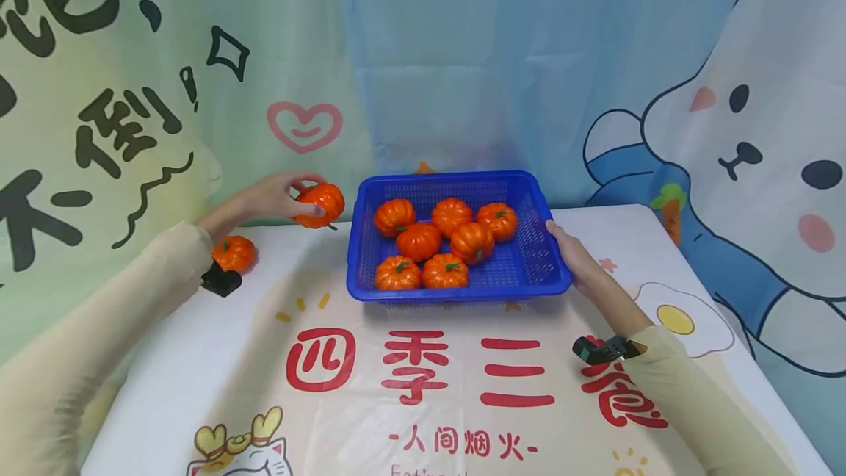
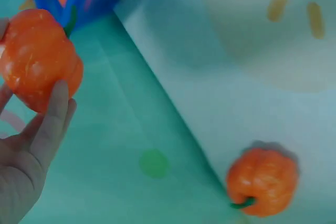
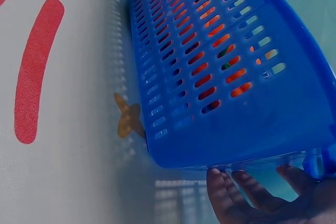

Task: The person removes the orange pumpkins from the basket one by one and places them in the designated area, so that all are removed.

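Observation:
My left hand (image 1: 274, 197) grips a small orange pumpkin (image 1: 322, 204) beside the left rim of a blue plastic basket (image 1: 459, 292). In the left wrist view, fingers and thumb wrap round this pumpkin (image 2: 42, 59), and its green stem points toward the basket. Several similar pumpkins (image 1: 419, 242) lie grouped in the basket, mostly toward its left and middle. At the basket's right end, my right hand (image 1: 573, 254) holds the side by the rim. The right wrist view has its fingers (image 3: 257, 190) against the outside of the slotted basket (image 3: 178, 145).
Another orange pumpkin (image 1: 234, 253) sits on the table's left edge, close under my left forearm. A printed cloth with red characters covers the table (image 1: 344, 424). Behind the basket hangs a patterned curtain (image 1: 436, 109), right at the table's back edge.

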Demonstrator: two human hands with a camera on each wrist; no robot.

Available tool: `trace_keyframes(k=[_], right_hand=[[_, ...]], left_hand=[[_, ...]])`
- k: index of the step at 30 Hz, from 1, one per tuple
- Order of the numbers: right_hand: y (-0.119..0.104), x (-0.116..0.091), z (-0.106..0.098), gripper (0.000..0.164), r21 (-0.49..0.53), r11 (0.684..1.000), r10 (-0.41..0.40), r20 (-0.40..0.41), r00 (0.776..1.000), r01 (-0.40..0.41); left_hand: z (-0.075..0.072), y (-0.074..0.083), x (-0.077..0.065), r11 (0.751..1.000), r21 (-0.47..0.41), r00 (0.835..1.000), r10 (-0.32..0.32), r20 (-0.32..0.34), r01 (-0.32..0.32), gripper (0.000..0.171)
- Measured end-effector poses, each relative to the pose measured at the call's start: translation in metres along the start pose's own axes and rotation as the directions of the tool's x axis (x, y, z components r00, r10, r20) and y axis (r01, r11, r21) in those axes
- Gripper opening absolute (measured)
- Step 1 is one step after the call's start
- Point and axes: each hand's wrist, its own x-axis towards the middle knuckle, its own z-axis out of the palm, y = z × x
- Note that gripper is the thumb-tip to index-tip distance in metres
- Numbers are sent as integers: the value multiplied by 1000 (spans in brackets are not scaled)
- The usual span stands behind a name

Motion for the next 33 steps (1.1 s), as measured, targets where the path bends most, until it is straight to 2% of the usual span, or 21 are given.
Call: trace_keyframes(k=[7,12,15,20,27,33], right_hand=[[-1,0,0,84,-4,1000,-7,7,1000,7],[-1,-2,0,85,-18,1000,3,3,1000,-3],[-1,-2,1,86,-24,1000,4,4,1000,-4],[-1,-1,0,86,-13,1000,2,6,1000,-2],[0,0,-1,85,-25,1000,1,12,1000,-1],[0,0,-1,84,-20,1000,6,7,1000,-6]], left_hand=[[2,-39,-22,997,-5,996,-81,-26,81,65],[8,-57,-33,987,37,988,-154,-25,155,64],[9,-65,-35,984,64,986,-164,-32,166,67],[9,-71,-35,983,74,986,-164,-21,165,74],[12,-71,-37,979,7,975,-201,98,202,71],[18,-72,-36,980,-1,977,-199,81,200,66]])
